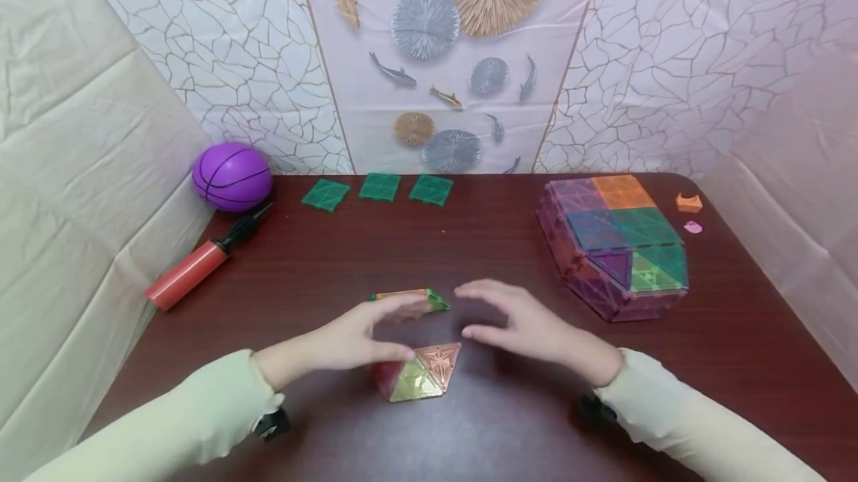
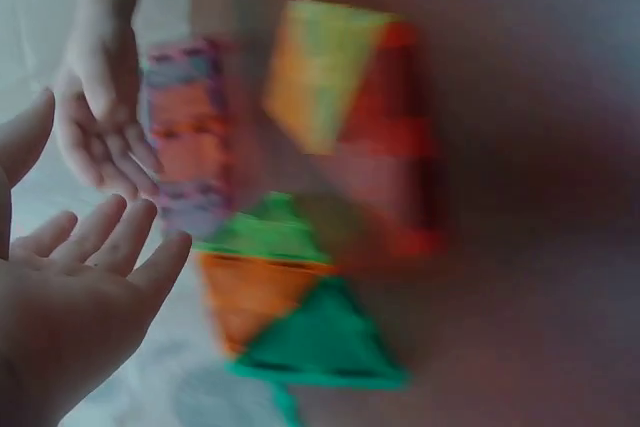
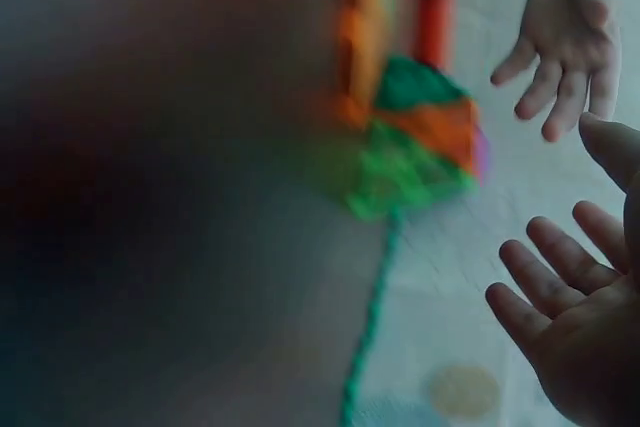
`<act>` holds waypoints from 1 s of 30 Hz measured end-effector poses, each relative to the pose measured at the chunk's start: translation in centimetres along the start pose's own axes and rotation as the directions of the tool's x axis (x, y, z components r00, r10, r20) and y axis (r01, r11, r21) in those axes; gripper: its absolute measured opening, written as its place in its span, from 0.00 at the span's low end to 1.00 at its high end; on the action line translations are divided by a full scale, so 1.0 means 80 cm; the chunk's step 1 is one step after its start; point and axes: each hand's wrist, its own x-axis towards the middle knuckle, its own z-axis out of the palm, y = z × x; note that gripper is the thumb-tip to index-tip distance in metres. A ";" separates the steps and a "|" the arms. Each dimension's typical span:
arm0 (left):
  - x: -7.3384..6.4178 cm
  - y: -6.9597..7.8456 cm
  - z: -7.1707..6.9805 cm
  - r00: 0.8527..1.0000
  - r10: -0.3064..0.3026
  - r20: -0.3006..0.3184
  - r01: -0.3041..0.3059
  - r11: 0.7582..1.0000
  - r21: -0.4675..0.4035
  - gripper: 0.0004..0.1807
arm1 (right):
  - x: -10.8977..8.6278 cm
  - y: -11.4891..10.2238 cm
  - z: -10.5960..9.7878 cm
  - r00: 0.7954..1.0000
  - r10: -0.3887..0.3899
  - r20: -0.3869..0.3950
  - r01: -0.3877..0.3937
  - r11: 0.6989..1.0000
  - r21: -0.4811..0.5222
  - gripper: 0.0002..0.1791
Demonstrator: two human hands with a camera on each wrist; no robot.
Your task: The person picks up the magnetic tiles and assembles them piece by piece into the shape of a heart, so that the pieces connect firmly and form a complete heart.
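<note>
My left hand is over the table with its fingers straight and apart, above two groups of joined translucent magnetic tiles. The nearer group, with a yellow-green triangle tile, an orange tile and red tiles, shows below my left thumb. Beyond it stands the farther group, with a green triangle tile, an orange tile and a light green tile; the left fingers partly cover it in the head view. Facing it from the right, my right hand has spread fingers and holds nothing.
A large block of joined magnetic tiles stands at right, near a small orange piece and a pink piece. Several green square tiles lie at the back. A purple ball and red hand pump are at left.
</note>
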 end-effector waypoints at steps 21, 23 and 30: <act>-0.042 -0.070 0.033 0.996 -0.081 0.042 0.049 0.863 0.503 0.41 | 0.003 -0.006 0.065 0.909 -0.042 0.414 0.096 0.989 -0.111 0.32; -0.041 -0.070 0.034 0.997 -0.074 0.033 0.046 0.854 0.518 0.39 | 0.004 -0.005 0.067 0.910 -0.045 0.411 0.108 0.986 -0.130 0.29; -0.041 -0.069 0.035 0.999 -0.032 0.016 0.019 0.854 0.519 0.33 | 0.009 -0.004 0.069 0.911 -0.090 0.402 0.166 0.973 -0.158 0.24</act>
